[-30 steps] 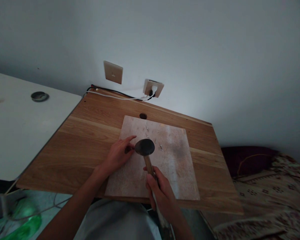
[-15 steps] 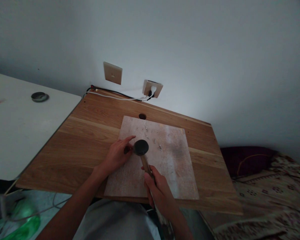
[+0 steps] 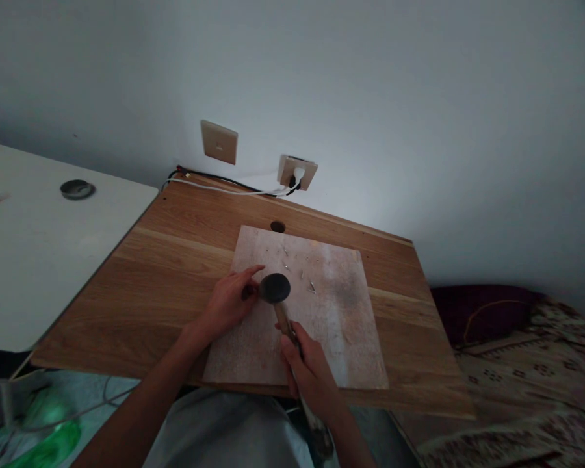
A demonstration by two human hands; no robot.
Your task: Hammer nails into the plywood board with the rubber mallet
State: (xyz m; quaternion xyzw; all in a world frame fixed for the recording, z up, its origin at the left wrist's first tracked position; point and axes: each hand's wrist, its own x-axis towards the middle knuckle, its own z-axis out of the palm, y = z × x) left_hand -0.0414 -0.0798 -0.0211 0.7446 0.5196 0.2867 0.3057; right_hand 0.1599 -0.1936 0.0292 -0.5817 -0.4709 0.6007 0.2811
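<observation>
My right hand (image 3: pixel 308 364) is wrapped around the wooden handle of a hammer (image 3: pixel 275 288), whose round dark head is raised towards me over the left part of a pale board (image 3: pixel 253 354). Just left of that head, my left hand (image 3: pixel 231 300) rests at the board's left side. Its thumb and index finger are brought together in a pinch; the hammer head hides their tips and anything between them. Several loose nails (image 3: pixel 312 286) lie on the board beyond the hammer. A row of small dots, perhaps nail heads, runs along its far part.
The board lies on a wooden tabletop (image 3: pixel 166 286) with a cable hole (image 3: pixel 277 227) behind it. Cables run along the wall to a socket (image 3: pixel 298 173). On the left, a white table (image 3: pixel 24 260) adjoins; bedding (image 3: pixel 517 370) is on the right.
Almost nothing differs: both hands and the hammer stay in nearly the same place, and the loose nails have not visibly moved.
</observation>
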